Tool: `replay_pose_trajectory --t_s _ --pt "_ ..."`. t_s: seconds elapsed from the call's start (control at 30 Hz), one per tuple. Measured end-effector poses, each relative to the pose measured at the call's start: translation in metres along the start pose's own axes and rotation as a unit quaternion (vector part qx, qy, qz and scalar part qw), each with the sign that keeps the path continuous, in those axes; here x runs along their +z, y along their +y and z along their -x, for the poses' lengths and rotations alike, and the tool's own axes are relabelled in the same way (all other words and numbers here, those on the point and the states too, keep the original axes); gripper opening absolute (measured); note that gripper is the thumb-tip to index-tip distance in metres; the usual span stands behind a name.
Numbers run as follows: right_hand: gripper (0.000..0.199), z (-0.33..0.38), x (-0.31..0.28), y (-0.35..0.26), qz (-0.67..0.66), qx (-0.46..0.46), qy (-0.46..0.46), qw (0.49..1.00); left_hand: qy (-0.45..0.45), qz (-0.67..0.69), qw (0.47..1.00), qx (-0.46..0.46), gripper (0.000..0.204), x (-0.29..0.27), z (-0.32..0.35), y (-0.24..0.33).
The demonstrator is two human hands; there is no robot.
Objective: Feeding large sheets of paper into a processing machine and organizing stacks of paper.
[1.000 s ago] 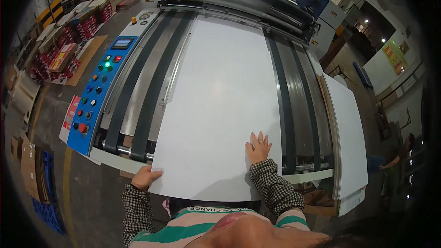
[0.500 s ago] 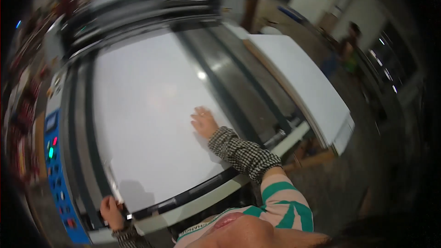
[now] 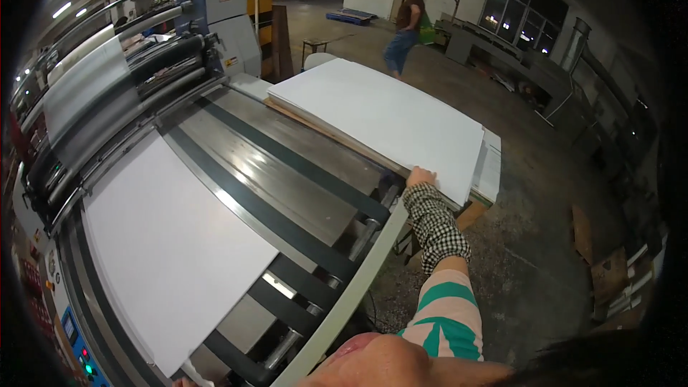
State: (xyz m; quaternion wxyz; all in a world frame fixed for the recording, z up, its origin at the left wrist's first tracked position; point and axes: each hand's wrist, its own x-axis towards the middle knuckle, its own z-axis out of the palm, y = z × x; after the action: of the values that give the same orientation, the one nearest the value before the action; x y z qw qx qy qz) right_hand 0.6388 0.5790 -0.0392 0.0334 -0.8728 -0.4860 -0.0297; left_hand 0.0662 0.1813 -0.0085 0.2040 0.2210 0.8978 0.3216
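A large white sheet lies on the dark belts of a machine's feed table, its far end close to the rollers. To the right of that table stands a stack of white sheets. My right hand is at the stack's near edge, its fingers bent over the sheet edge there; the fingertips are partly hidden. Only a sliver of my left hand shows at the lower rim, beside the near corner of the sheet on the belts. Its fingers are mostly cut off from view.
Rollers span the far left end of the feed table. A blue control panel with lit buttons sits at the lower left. A pale bar runs along the table's near edge. Another person stands beyond the stack.
My right hand has left the sheet on the belts and moved right to the stack. That sheet is farther toward the rollers, uncovering the near belts. The view has swung right.
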Motion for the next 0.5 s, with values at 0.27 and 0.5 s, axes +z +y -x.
replay_pose_trajectory --t_s 0.27,0.5 --pt "0.019 0.051 -0.015 -0.051 -0.005 -0.235 -0.033 0.971 -0.154 0.24 0.954 0.095 0.011 0.089 0.01 0.025" --pt "0.022 0.266 0.058 -0.178 -0.423 -0.373 0.023 0.825 -0.371 0.153 0.898 0.183 0.044 0.171 0.071 0.056"
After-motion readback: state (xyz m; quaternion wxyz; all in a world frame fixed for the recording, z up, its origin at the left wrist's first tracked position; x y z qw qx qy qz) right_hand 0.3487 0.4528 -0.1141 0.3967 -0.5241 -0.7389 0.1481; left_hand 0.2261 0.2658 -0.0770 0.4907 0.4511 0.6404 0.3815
